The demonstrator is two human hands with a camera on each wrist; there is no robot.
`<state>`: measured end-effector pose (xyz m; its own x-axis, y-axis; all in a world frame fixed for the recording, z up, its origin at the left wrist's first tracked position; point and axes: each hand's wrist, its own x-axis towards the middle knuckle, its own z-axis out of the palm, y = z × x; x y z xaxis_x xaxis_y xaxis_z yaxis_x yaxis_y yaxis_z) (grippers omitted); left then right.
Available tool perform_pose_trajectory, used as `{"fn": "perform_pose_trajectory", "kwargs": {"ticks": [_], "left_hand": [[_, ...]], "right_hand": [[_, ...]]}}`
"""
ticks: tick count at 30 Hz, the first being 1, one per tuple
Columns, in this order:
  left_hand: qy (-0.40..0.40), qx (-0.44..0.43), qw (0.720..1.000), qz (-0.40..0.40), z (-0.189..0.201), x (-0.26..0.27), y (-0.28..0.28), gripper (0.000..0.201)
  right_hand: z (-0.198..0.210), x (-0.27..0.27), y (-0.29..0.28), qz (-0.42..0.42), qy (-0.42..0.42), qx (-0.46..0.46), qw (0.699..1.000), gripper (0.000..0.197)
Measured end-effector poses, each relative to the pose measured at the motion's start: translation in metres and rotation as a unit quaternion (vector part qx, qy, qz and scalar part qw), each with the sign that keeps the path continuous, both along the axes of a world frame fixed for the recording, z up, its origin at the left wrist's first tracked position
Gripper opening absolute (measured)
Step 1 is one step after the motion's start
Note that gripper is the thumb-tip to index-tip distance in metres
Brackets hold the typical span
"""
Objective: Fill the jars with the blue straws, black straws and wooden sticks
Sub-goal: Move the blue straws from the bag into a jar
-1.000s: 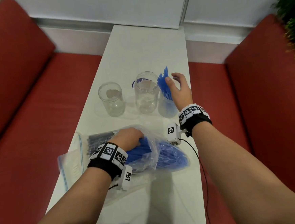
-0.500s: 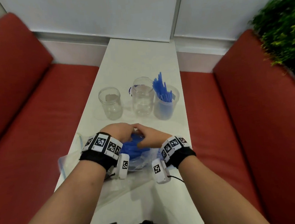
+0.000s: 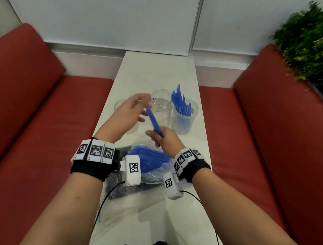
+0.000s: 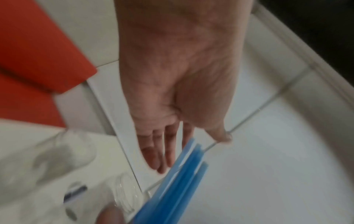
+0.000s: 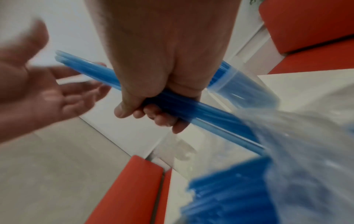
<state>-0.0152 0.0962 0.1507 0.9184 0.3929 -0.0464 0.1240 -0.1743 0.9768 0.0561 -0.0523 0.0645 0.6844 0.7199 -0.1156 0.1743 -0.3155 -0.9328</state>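
My right hand (image 3: pixel 159 137) grips a small bunch of blue straws (image 3: pixel 153 121) and holds it up over the table; the right wrist view shows the fingers curled round the bunch (image 5: pixel 172 97). My left hand (image 3: pixel 134 109) hovers open beside the straws' upper ends, fingers straight (image 4: pixel 162 151), touching nothing that I can see. Three clear jars stand behind: the right jar (image 3: pixel 184 118) holds blue straws, the middle jar (image 3: pixel 161 107) is empty, the left jar (image 3: pixel 118 106) is mostly hidden by my left hand. A plastic bag of blue straws (image 3: pixel 150 158) lies under my wrists.
A bag of black straws (image 3: pixel 117 185) lies at the table's left, partly under the left wrist camera. The narrow white table (image 3: pixel 160 70) runs between red sofa seats (image 3: pixel 32 132). A green plant (image 3: pixel 308 39) stands at the far right.
Both hands have risen from the bag. My right hand has drawn out a bunch of blue straws and lifted it; my left hand has let go of the bag and opened beside it.
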Motion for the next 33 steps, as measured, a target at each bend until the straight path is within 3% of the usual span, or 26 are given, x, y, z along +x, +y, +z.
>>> {"fn": "perform_pose_trajectory", "kwargs": {"ticks": [2, 3, 7, 10, 12, 14, 17, 20, 24, 29, 31, 33], "left_hand": [[-0.061, -0.182, 0.980, 0.055, -0.001, 0.005, 0.001, 0.055], [-0.071, -0.233, 0.967, 0.080, -0.004, 0.007, 0.001, 0.053], [0.009, -0.229, 0.966, 0.122, -0.030, 0.012, -0.007, 0.031], [0.101, -0.234, 0.962, 0.099, -0.058, 0.015, -0.016, 0.036], [0.142, -0.293, 0.943, 0.072, -0.073, 0.016, -0.024, 0.046], [0.144, -0.434, 0.888, 0.047, -0.084, 0.017, -0.036, 0.055], [0.088, -0.628, 0.771, 0.052, -0.089, 0.019, -0.053, 0.064], [0.038, -0.685, 0.725, 0.056, -0.081, 0.019, -0.064, 0.059], [-0.013, -0.705, 0.707, 0.043, -0.061, 0.027, -0.073, 0.044], [0.009, -0.647, 0.762, 0.030, -0.052, 0.033, -0.080, 0.021], [0.036, -0.644, 0.764, 0.011, -0.053, 0.033, -0.080, 0.024], [0.048, -0.654, 0.755, -0.004, -0.055, 0.036, -0.079, 0.014]], "right_hand": [[0.021, 0.007, 0.005, -0.026, 0.008, 0.049, 0.998, 0.026], [0.033, 0.011, 0.007, -0.037, 0.012, 0.073, 0.997, 0.026], [0.092, 0.025, 0.008, -0.067, -0.001, 0.184, 0.981, 0.031], [0.137, 0.034, 0.004, -0.071, 0.018, 0.291, 0.954, 0.030], [0.157, 0.039, 0.002, -0.085, 0.030, 0.357, 0.930, 0.029], [0.162, 0.041, -0.001, -0.105, 0.039, 0.392, 0.913, 0.031], [0.149, 0.037, -0.007, -0.140, 0.050, 0.374, 0.915, 0.034], [0.128, 0.030, -0.012, -0.137, 0.044, 0.332, 0.932, 0.032], [0.099, 0.015, -0.014, -0.121, 0.055, 0.267, 0.955, 0.033], [0.095, 0.011, -0.018, -0.116, 0.086, 0.240, 0.960, 0.034], [0.098, 0.013, -0.018, -0.093, 0.066, 0.235, 0.965, 0.036], [0.095, 0.013, -0.019, -0.070, 0.055, 0.198, 0.976, 0.036]]}}
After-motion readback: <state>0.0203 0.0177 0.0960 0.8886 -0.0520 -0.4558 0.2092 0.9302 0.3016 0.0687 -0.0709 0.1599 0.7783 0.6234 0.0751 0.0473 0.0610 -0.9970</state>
